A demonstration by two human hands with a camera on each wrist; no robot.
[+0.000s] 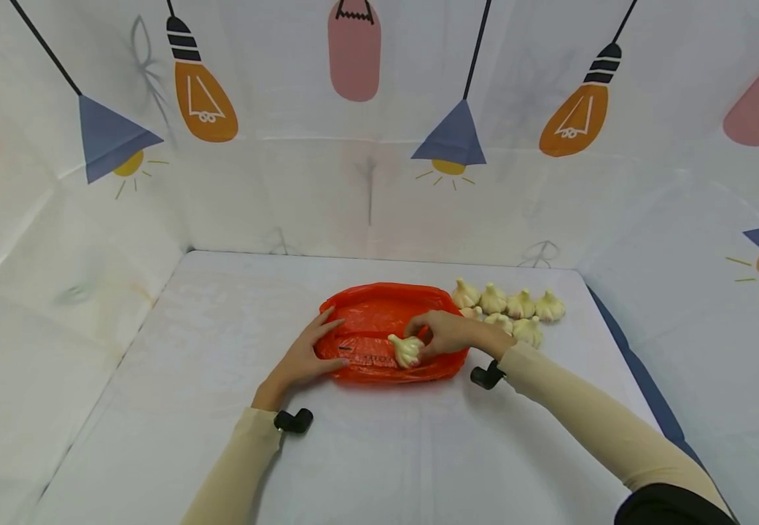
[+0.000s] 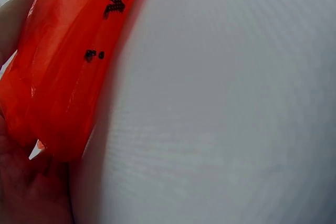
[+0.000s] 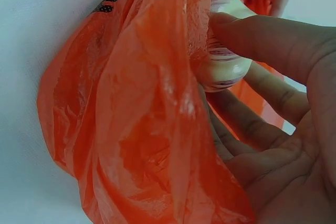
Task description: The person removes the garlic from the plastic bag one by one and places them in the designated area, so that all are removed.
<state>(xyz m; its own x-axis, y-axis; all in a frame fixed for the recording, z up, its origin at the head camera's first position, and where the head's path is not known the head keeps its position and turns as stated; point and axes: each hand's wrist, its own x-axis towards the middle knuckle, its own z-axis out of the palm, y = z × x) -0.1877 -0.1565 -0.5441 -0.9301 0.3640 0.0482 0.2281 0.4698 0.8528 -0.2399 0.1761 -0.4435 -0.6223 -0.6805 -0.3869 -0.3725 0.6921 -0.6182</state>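
A red plastic bag (image 1: 369,321) lies spread on the white table, its mouth facing up and black print on its side. My left hand (image 1: 302,356) rests at the bag's left rim, thumb and fingers spread and fairly straight. In the left wrist view, the bag's printed side (image 2: 68,77) covers part of that hand. My right hand (image 1: 448,333) pinches a garlic bulb (image 1: 407,351) between thumb and fingers over the bag. The right wrist view shows this pale, purple-streaked bulb (image 3: 228,69) partly hidden behind the bag's raised edge.
Several garlic bulbs (image 1: 521,304) stand in two rows on the table at the bag's right, some partly behind my right hand and wrist. White cloth walls (image 1: 274,197) printed with lamps rise behind the table and at its sides.
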